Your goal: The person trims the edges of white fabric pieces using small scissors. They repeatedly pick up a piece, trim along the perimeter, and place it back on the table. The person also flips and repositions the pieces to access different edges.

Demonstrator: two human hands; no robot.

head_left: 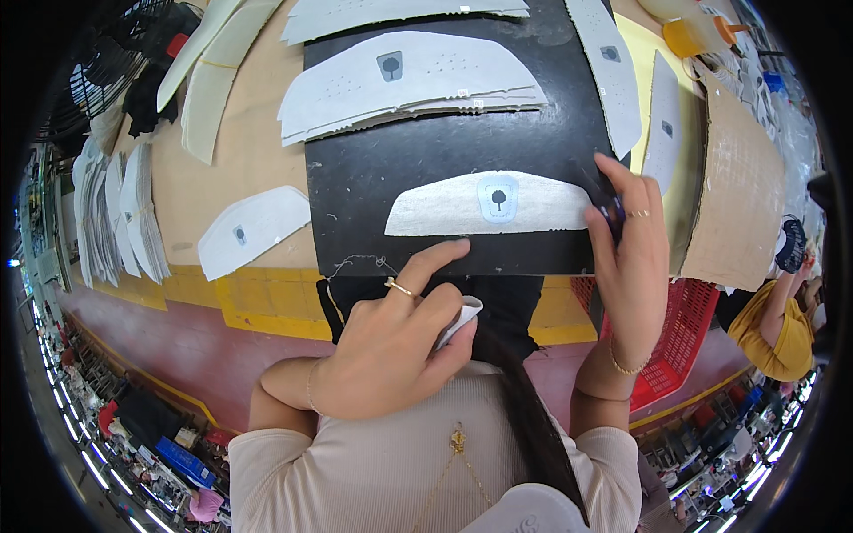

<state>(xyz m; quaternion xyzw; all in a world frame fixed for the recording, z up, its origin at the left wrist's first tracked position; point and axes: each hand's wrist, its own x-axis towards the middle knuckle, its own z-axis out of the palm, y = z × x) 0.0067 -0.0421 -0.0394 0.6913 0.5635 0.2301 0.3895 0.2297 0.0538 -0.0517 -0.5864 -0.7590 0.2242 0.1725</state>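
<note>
A white curved fabric panel (444, 209) lies flat on the black board, with a light-blue patch (498, 199) bearing a dark tree shape at its middle. My left hand (382, 346) is just below the panel's lower edge, its index finger stretched toward that edge. The other fingers curl round a small white folded piece (462, 315), whose material I cannot make out. My right hand (633, 249) is at the panel's right end, its thumb at the tip. Tucked in this hand is a small dark purple tool (611, 211), mostly hidden by the fingers.
A stack of similar white panels (409, 84) lies farther back on the black board (373, 173). A single panel (253, 233) lies to the left, near several standing panels (120, 209). Cardboard (737, 178) and an orange-tipped bottle (702, 37) are right; a red basket (666, 355) stands below.
</note>
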